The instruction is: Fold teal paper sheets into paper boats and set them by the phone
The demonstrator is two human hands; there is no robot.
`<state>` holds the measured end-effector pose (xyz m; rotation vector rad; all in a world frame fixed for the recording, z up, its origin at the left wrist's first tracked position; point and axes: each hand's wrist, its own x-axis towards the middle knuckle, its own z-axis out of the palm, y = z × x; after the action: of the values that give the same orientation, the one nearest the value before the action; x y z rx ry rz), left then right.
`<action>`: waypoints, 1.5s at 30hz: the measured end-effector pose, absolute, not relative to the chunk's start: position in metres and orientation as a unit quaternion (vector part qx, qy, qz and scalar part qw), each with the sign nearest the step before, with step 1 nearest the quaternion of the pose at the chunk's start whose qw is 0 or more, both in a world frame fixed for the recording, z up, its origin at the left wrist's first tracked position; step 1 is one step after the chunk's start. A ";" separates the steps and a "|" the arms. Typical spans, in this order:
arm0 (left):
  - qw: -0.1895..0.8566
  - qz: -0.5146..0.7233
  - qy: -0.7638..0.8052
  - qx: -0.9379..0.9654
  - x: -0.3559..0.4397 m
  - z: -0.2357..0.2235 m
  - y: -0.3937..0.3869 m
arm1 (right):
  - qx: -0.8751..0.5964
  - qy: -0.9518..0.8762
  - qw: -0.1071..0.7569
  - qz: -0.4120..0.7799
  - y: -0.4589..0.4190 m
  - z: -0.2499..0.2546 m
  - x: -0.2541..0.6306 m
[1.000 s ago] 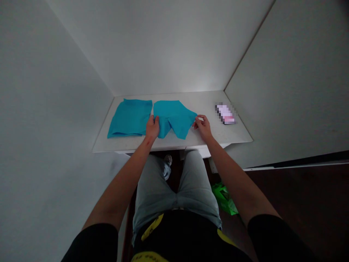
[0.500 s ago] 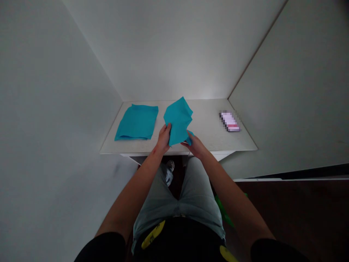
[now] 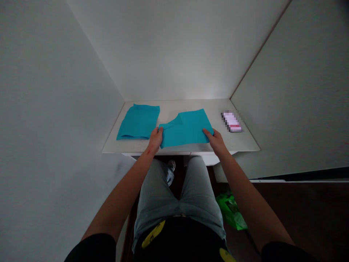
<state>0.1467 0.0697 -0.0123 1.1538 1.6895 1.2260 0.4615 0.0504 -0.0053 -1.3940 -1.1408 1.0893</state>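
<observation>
A turquoise cloth (image 3: 187,127) is stretched sideways between my two hands, just above the front part of the white table. My left hand (image 3: 156,138) is closed on its left end, where the fabric bunches into creases. At the right edge, my right hand (image 3: 215,140) pinches the cloth with the thumb on top and the fingers hidden underneath. A second turquoise cloth (image 3: 139,122), folded into a rough square, lies flat on the table to the left, close to my left hand.
On the right of the white table (image 3: 218,105) lies a phone (image 3: 231,122) with a lit, blurred screen. Walls enclose the table at the back and both sides. A green plastic bag (image 3: 231,211) sits on the dark floor at my right.
My hands have moved apart, the right one to the right and the left slightly left. The cloth between them has gone from a bunched, upright shape to a wide, spread one.
</observation>
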 end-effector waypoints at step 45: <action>0.032 0.057 0.646 0.761 0.184 -0.034 0.098 | -0.548 -0.820 0.165 0.035 0.123 -0.055 0.464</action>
<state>0.1841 0.0977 -0.0343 2.3423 1.9894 0.1749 0.4639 0.1228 -0.0546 -1.5602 -2.3349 0.0990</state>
